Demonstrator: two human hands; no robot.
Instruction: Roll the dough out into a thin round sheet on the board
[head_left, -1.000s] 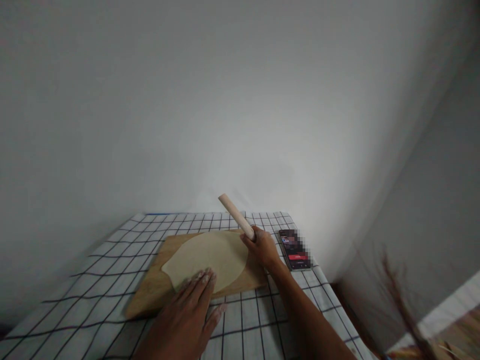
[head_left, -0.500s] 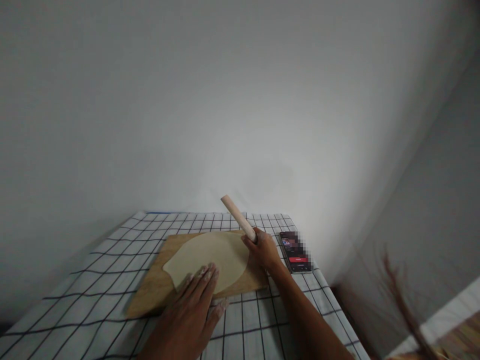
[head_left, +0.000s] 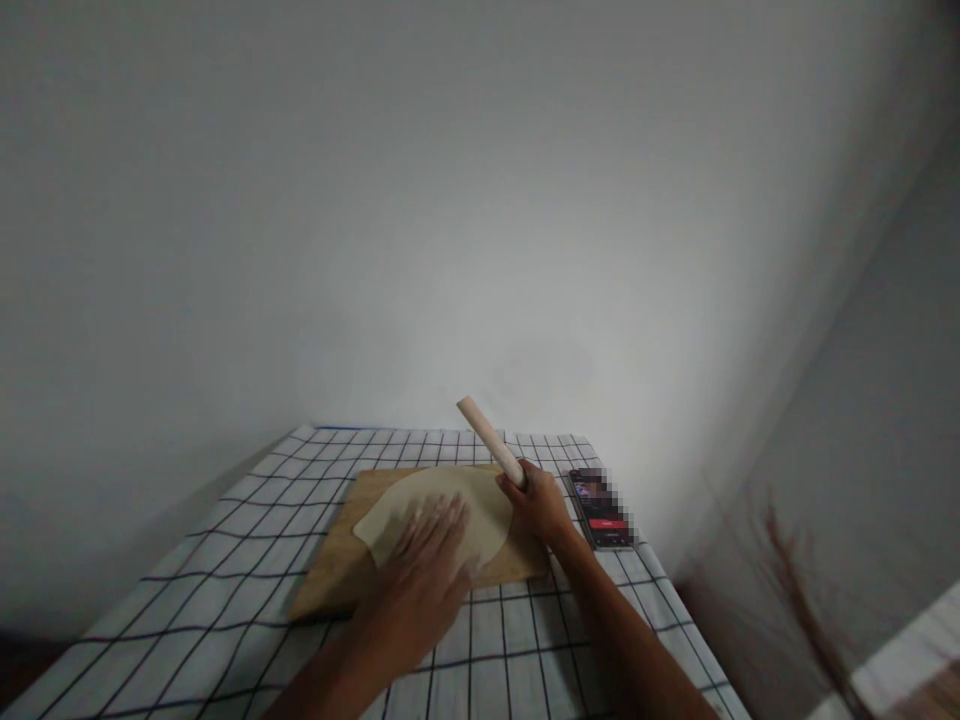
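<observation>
A thin, pale sheet of dough (head_left: 480, 510) lies spread over a wooden board (head_left: 330, 570). Over the dough's near left part is my left hand (head_left: 427, 565), fingers stretched out and slightly smeared by motion; whether the palm presses on the dough I cannot tell. My right hand (head_left: 538, 503) is wrapped round the lower end of a wooden rolling pin (head_left: 491, 440) at the board's right side. The pin is raised at a slant, its free end pointing up and to the left. The end inside my fist is hidden.
A checked cloth (head_left: 240, 560) covers the table under the board. To the right of my right hand lies a phone (head_left: 600, 510) with a lit screen, partly blurred out. A pale wall (head_left: 450, 250) rises behind the table. Dry brown twigs (head_left: 802, 600) stand at the lower right.
My left hand has moved forward and to the right, farther over the dough. My right hand still grips the rolling pin. The whole view has shifted slightly, so the board appears farther right.
</observation>
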